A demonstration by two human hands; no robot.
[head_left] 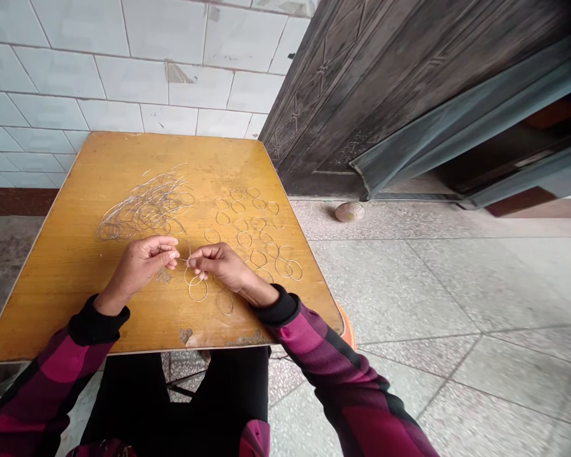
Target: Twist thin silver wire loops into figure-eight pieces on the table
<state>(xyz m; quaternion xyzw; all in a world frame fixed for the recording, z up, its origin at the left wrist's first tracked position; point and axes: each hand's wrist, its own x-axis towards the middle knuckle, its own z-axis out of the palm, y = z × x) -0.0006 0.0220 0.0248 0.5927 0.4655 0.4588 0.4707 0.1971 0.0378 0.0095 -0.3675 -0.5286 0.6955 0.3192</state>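
Observation:
Thin wire rings point(198, 289) hang at the fingertips of my right hand point(221, 266), which pinches the wire where the loops meet. Close on its left, my left hand point(145, 263) is closed, thumb against forefinger, on a thin wire end that runs across the small gap between the hands. A tangled pile of loose wires point(147, 206) lies just beyond my left hand. Past my right hand, several wire figure-eights and rings point(258, 259) are spread over the tabletop. One more loop point(225, 303) lies below my right wrist.
The yellow wooden table point(66, 279) has worn patches near its front edge. White wall tiles point(124, 76) rise behind it. To the right stand a dark carved wooden door point(323, 95) and a grey-blue curtain point(438, 120). A round object point(349, 212) rests on the tiled floor point(409, 285).

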